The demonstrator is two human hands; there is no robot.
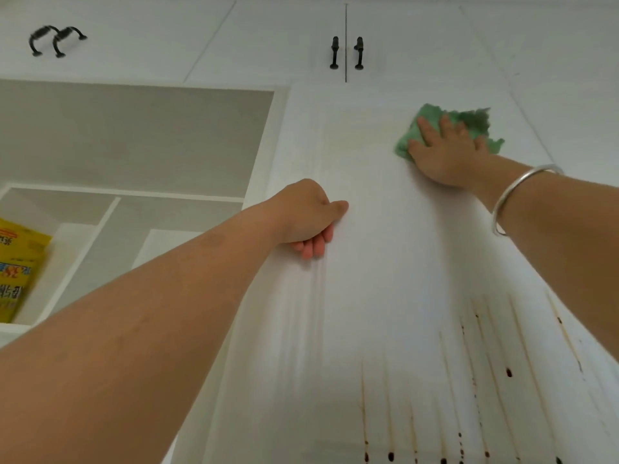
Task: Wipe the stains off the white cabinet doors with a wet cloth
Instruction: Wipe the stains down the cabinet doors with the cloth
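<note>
A yellow packet point(16, 269) sits on open shelves at far left. The left hand point(308, 219) grips the edge of a white cabinet door point(385, 279), fingers curled behind it. High on the door, the right hand point(445, 152) presses flat on a green cloth point(405, 145). Brown drip stains point(509, 372) streak the lower right. The cloth looks soft and limp — best worked under a flat palm — while the stiff door probably swings unless steadied at its edge.

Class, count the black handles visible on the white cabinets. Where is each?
4. Left arched handle and right arched handle sit side by side at upper left; left straight handle and right straight handle flank the door gap at top centre. Others may be hidden.
</note>
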